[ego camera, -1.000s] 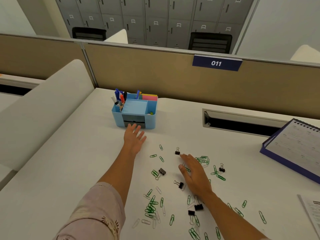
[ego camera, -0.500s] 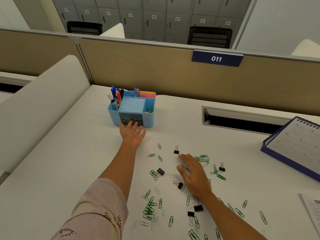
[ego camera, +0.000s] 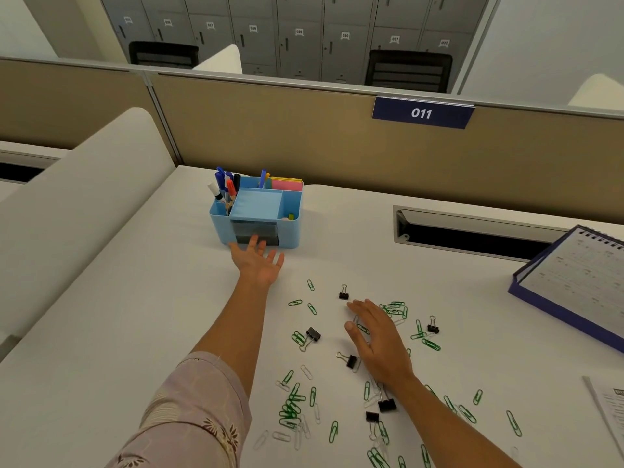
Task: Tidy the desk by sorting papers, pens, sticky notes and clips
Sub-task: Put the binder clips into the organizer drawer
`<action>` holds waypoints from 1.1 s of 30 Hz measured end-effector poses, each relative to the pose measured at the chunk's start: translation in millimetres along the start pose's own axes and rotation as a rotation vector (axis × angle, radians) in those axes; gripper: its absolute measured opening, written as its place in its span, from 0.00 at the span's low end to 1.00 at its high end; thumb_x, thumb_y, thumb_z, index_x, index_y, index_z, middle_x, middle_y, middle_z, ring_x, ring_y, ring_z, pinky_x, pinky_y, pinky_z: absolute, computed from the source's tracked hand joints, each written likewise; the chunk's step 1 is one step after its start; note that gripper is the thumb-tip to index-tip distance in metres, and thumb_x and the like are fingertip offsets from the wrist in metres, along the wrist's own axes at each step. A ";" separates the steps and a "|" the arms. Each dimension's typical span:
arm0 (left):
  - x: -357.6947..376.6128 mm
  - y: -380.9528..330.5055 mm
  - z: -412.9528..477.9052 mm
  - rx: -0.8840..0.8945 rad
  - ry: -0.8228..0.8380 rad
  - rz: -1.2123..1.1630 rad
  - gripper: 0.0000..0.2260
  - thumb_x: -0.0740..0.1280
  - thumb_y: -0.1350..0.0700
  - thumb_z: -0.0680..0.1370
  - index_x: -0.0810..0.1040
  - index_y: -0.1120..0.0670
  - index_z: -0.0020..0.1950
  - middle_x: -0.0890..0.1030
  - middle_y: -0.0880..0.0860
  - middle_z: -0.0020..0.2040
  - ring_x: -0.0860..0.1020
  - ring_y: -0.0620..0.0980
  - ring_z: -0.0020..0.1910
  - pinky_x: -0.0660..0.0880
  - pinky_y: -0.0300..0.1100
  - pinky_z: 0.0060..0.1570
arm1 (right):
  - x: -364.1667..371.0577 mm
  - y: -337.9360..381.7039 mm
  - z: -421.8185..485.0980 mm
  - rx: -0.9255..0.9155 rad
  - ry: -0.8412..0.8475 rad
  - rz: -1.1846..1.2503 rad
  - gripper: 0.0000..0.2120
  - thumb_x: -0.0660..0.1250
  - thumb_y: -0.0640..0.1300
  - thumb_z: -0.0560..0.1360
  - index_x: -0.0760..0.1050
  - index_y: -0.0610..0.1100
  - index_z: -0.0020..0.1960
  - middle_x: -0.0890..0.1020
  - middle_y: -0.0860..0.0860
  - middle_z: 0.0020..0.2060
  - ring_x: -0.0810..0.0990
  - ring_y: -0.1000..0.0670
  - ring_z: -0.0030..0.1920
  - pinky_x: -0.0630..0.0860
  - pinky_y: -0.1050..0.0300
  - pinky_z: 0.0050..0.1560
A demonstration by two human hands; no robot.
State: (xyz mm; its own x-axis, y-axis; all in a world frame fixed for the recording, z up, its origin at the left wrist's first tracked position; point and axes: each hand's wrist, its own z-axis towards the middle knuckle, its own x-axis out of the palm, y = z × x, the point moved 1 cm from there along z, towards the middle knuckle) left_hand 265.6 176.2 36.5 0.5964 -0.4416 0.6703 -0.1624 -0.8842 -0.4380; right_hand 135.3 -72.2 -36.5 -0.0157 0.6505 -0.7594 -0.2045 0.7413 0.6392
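Green wire paper clips (ego camera: 291, 408) and black metal binder clips (ego camera: 314, 333) lie scattered before a light blue plastic desk organiser (ego camera: 290, 228), probably light and slippery, best pinched edgewise; left hand (ego camera: 258, 261) spread at its drawer, right hand (ego camera: 378, 339) flat and empty among them.

1 head view, looking forward and down across desk (ego camera: 101, 332), partition (ego camera: 304, 136) behind.

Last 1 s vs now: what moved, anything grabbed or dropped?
Left hand reached forward; its fingertips are now at the drawer front of the organizer, contact unclear. Nothing grabbed or let go. Right hand stayed flat and open over the clips; clips and organizer did not move.
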 end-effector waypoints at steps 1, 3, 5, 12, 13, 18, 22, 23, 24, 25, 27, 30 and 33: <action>-1.2 0.2 -1.3 0.001 -0.009 -0.006 0.31 0.45 0.33 0.78 0.62 0.48 0.76 0.59 0.51 0.77 0.55 0.56 0.76 0.54 0.56 0.73 | 0.2 -0.1 0.1 0.001 0.000 0.003 0.28 0.49 0.67 0.77 0.64 0.56 0.73 0.65 0.64 0.70 0.55 0.63 0.74 0.52 0.61 0.73; -4.0 0.5 -4.1 0.005 -0.033 -0.021 0.31 0.45 0.33 0.78 0.62 0.49 0.75 0.59 0.51 0.77 0.56 0.56 0.76 0.54 0.56 0.73 | 0.4 0.1 0.3 0.002 0.002 0.007 0.28 0.49 0.67 0.77 0.64 0.56 0.73 0.66 0.62 0.70 0.55 0.62 0.74 0.52 0.60 0.74; -6.6 0.6 -7.2 0.013 -0.058 -0.037 0.32 0.45 0.34 0.79 0.63 0.51 0.75 0.60 0.52 0.77 0.56 0.56 0.76 0.55 0.56 0.72 | 0.3 0.3 0.1 0.002 0.002 0.008 0.28 0.49 0.67 0.77 0.65 0.56 0.73 0.67 0.61 0.71 0.55 0.62 0.74 0.52 0.60 0.74; -14.8 1.7 -18.3 -0.003 -0.078 -0.028 0.32 0.45 0.34 0.79 0.61 0.52 0.76 0.58 0.52 0.77 0.55 0.56 0.76 0.54 0.56 0.73 | 0.4 0.7 -0.6 0.003 0.000 -0.006 0.29 0.49 0.67 0.77 0.65 0.55 0.72 0.67 0.61 0.71 0.56 0.61 0.74 0.52 0.60 0.74; -15.4 1.8 -19.5 -0.004 -0.077 -0.020 0.32 0.45 0.34 0.79 0.60 0.52 0.76 0.58 0.52 0.78 0.55 0.56 0.77 0.53 0.56 0.73 | 0.3 0.6 -0.8 0.002 -0.001 -0.010 0.29 0.49 0.67 0.77 0.66 0.55 0.72 0.67 0.61 0.71 0.56 0.61 0.73 0.52 0.60 0.74; -23.3 3.8 -28.8 -0.002 -0.054 0.012 0.32 0.45 0.34 0.79 0.52 0.52 0.78 0.54 0.53 0.78 0.53 0.57 0.77 0.51 0.55 0.74 | 0.1 1.3 -0.2 -0.011 -0.004 -0.022 0.29 0.49 0.67 0.77 0.67 0.53 0.72 0.68 0.60 0.70 0.57 0.60 0.73 0.53 0.60 0.73; -39.3 15.2 -40.0 0.137 -0.142 0.325 0.30 0.49 0.38 0.81 0.55 0.54 0.77 0.61 0.55 0.76 0.63 0.59 0.73 0.62 0.54 0.71 | -0.9 0.8 2.0 0.016 -0.019 0.050 0.24 0.54 0.62 0.79 0.69 0.53 0.70 0.70 0.60 0.67 0.63 0.60 0.70 0.58 0.60 0.72; -45.2 19.1 -45.0 0.221 -0.169 0.439 0.28 0.51 0.39 0.81 0.57 0.54 0.76 0.63 0.55 0.75 0.65 0.59 0.72 0.64 0.53 0.70 | -2.4 1.7 3.9 0.023 -0.046 0.095 0.20 0.57 0.58 0.80 0.71 0.52 0.68 0.72 0.59 0.65 0.66 0.60 0.68 0.62 0.60 0.70; -52.8 22.8 -50.7 0.323 -0.166 0.577 0.25 0.52 0.41 0.82 0.59 0.53 0.74 0.64 0.54 0.73 0.66 0.56 0.71 0.65 0.50 0.69 | -4.6 2.9 6.7 0.028 -0.079 0.144 0.16 0.60 0.52 0.80 0.72 0.51 0.66 0.74 0.59 0.62 0.69 0.60 0.64 0.66 0.60 0.68; -61.9 26.4 -57.2 0.432 -0.128 0.742 0.22 0.53 0.44 0.82 0.60 0.53 0.73 0.64 0.53 0.72 0.66 0.53 0.70 0.65 0.47 0.68 | -6.8 4.4 10.5 0.031 -0.109 0.186 0.13 0.62 0.48 0.80 0.72 0.50 0.64 0.74 0.58 0.60 0.71 0.60 0.61 0.68 0.60 0.66; -84.8 31.7 -66.6 0.608 0.000 1.078 0.22 0.55 0.46 0.82 0.60 0.52 0.74 0.64 0.52 0.72 0.65 0.49 0.70 0.62 0.42 0.67 | -11.1 9.1 20.1 0.033 -0.131 0.223 0.13 0.63 0.43 0.79 0.73 0.50 0.63 0.75 0.58 0.58 0.71 0.62 0.58 0.69 0.60 0.64; -120.0 32.3 -67.6 0.724 0.121 1.486 0.24 0.55 0.44 0.81 0.60 0.51 0.76 0.63 0.50 0.75 0.59 0.49 0.74 0.55 0.43 0.71 | -13.5 16.7 39.1 -0.007 -0.070 0.184 0.14 0.62 0.40 0.79 0.74 0.48 0.64 0.74 0.55 0.61 0.71 0.59 0.61 0.68 0.60 0.66; -147.0 29.0 -64.9 0.797 0.123 1.782 0.27 0.50 0.39 0.81 0.56 0.49 0.77 0.59 0.49 0.77 0.52 0.50 0.77 0.45 0.49 0.75 | -9.0 22.3 57.3 0.005 0.101 0.048 0.17 0.61 0.41 0.80 0.72 0.49 0.67 0.69 0.52 0.69 0.66 0.52 0.68 0.59 0.64 0.67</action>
State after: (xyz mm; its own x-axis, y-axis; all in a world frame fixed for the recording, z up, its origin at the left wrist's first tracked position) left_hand 122.2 205.6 -35.9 0.1249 -0.6435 -0.7552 -0.0632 0.7545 -0.6533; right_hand 187.0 -52.1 -8.4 -0.1240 0.6658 -0.7358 -0.1965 0.7104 0.6759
